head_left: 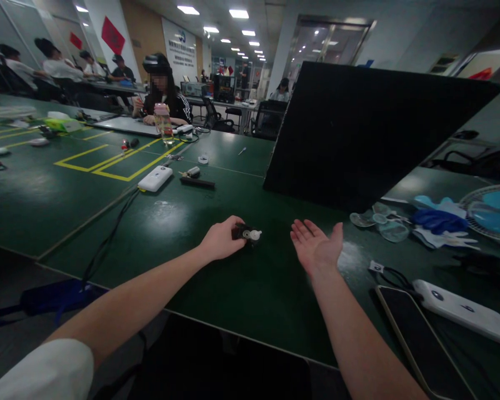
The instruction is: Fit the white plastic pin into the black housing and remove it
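My left hand [221,240] rests on the green table [179,222] with its fingers closed on a small black part with a white round end [248,233]. My right hand [316,244] lies just to the right of it, palm up, fingers stretched out and holding nothing. A short gap separates the two hands.
A large black board [358,128] leans behind the hands. Blue gloves [437,219] and clear goggles [379,219] lie at right, a phone [416,339] and white power bank [462,308] at near right. Another white power bank [155,179] with a cable sits at left. People sit at far tables.
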`<state>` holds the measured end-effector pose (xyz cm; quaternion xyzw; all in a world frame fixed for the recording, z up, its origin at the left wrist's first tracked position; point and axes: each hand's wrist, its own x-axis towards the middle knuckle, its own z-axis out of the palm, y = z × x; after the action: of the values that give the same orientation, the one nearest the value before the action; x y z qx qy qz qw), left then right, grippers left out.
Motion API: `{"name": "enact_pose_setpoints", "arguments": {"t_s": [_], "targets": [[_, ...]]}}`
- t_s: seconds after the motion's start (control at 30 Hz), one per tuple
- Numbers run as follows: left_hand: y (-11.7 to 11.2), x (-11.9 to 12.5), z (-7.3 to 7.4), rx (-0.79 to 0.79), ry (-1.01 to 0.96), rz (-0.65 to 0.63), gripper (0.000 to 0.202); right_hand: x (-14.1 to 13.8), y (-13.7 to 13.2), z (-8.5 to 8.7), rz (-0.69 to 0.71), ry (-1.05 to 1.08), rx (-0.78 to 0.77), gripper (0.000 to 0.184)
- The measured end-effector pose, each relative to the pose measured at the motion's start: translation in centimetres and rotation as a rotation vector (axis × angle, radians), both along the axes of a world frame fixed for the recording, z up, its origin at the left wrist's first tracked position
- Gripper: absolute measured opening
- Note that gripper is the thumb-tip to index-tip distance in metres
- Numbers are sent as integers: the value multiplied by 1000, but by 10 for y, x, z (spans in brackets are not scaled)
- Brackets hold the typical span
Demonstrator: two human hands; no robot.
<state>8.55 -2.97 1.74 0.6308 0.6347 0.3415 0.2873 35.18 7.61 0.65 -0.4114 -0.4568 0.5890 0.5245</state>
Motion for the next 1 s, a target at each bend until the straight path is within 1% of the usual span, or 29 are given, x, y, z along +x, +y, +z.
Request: {"name": "enact_pose_setpoints", "arguments": {"t_s": [0.17, 0.23, 0.3, 0.37, 0.43, 0.5, 0.57, 0.63, 0.7, 0.8, 0.87, 0.9, 0.93, 0.97, 1.0], "targets": [[2, -2, 4, 45, 80, 18, 45, -3, -2, 5, -5, 86, -19, 81], [2, -5, 6, 62, 120, 35, 44, -5, -4, 9, -27, 146, -70, 81], [2, -13, 8, 70, 143, 63, 46, -8, -7, 15, -58, 209, -134, 81], [2, -28, 10, 75, 165, 109, 49, -11, -11, 20, -78, 248, -178, 81], [-1, -49, 12, 84, 228, 166, 52, -13, -13, 23, -80, 266, -191, 80], [-5, -73, 15, 112, 344, 211, 51, -14, -15, 25, -70, 276, -192, 80], [-12, -98, 17, 146, 478, 223, 49, -16, -16, 27, -52, 284, -193, 80], [-21, -120, 21, 166, 605, 201, 49, -17, -17, 27, -33, 288, -193, 78], [-29, -137, 26, 172, 716, 148, 51, -19, -18, 28, -18, 290, -199, 77], [-40, -154, 34, 173, 822, 42, 53, -20, -20, 29, -13, 291, -209, 76], [-45, -162, 36, 176, 841, 7, 53, -21, -21, 30, -25, 300, -212, 75], [-46, -166, 35, 186, 831, 24, 52, -21, -21, 31, -36, 308, -217, 74], [-47, -170, 32, 199, 809, 74, 50, -20, -21, 32, -47, 317, -223, 74], [-47, -173, 28, 208, 773, 162, 49, -20, -21, 32, -55, 326, -228, 74], [-45, -177, 22, 211, 718, 284, 48, -20, -21, 32, -59, 332, -230, 75]]}}
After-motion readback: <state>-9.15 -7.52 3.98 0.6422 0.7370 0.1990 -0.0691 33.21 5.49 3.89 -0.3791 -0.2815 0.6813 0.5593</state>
